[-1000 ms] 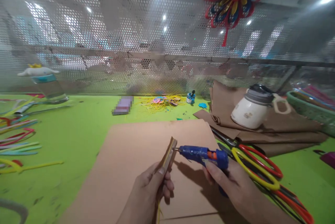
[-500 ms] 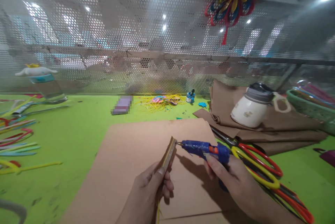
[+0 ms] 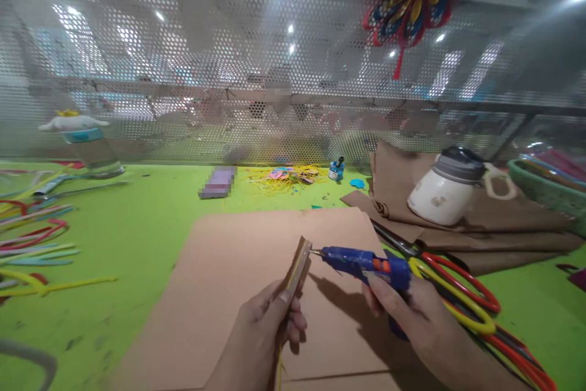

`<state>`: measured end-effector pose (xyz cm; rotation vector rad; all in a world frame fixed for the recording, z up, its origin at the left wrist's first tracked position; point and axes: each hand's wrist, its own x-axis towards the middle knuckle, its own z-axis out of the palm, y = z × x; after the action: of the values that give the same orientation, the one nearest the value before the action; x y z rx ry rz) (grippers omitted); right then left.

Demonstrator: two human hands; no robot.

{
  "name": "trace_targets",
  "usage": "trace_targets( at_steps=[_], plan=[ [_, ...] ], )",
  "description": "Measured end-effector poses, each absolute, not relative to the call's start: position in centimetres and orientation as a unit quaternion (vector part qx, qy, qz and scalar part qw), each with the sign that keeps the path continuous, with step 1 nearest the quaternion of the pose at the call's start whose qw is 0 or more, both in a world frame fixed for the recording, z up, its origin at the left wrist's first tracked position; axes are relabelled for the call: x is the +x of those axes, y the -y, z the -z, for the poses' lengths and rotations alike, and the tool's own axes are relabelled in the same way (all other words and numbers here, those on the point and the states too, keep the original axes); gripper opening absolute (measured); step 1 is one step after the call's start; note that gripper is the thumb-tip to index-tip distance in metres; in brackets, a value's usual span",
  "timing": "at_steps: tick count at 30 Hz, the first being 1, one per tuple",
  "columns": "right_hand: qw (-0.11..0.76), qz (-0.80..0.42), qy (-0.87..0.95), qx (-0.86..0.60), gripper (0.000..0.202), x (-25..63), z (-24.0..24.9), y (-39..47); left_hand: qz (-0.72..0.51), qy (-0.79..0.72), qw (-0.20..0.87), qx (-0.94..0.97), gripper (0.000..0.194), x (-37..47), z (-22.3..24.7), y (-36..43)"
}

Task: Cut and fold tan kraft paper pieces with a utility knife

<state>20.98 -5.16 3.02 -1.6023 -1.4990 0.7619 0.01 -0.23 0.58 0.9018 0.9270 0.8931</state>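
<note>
Near the middle of the head view, my left hand (image 3: pixel 270 321) is closed around a narrow folded strip of brown paper (image 3: pixel 300 266), held tilted with its far end up. A thin yellow string (image 3: pixel 281 357) hangs from below the grip. My right hand (image 3: pixel 412 312) is wrapped round the handle of a blue hot glue gun (image 3: pixel 361 261). The metal nozzle points left, right at the strip's upper end; whether it touches cannot be told. Beneath both hands lies a large brown paper sheet (image 3: pixel 220 269), with their shadows on it.
Scissors with red and yellow handles (image 3: pixel 458 287) lie right, beside folded brown paper (image 3: pixel 398 183) bearing a white bottle (image 3: pixel 442 193). Behind are yellow string (image 3: pixel 293 177), a small blue bottle (image 3: pixel 336 169) and a pixelated purple object (image 3: pixel 217 182). Colourful pipe cleaners (image 3: pixel 36 238) lie left.
The glue gun's nozzle has shifted slightly right relative to the strip's end, leaving more of the tip showing. The whole view has moved a little; both grips stay the same.
</note>
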Motion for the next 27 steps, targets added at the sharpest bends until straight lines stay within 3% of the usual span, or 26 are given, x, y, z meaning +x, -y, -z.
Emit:
trace_targets(
  at_steps=[8, 20, 27],
  plan=[
    [0.422, -0.309, 0.587, -0.618, 0.047, 21.2, -2.5, 4.3, -0.406, -0.421, 0.702, 0.405, 0.034, 0.0, -0.6, 0.2],
    [0.388, -0.321, 0.585, -0.636, 0.050, 21.4, -2.0, 4.5, -0.403, -0.404, 0.714, 0.405, 0.035, 0.1, -0.1, -0.1],
    [0.420, -0.317, 0.575, -0.626, 0.047, 21.5, -1.7, 4.1, -0.407, -0.414, 0.707, 0.404, 0.033, 0.1, -0.4, 0.0]
  ],
)
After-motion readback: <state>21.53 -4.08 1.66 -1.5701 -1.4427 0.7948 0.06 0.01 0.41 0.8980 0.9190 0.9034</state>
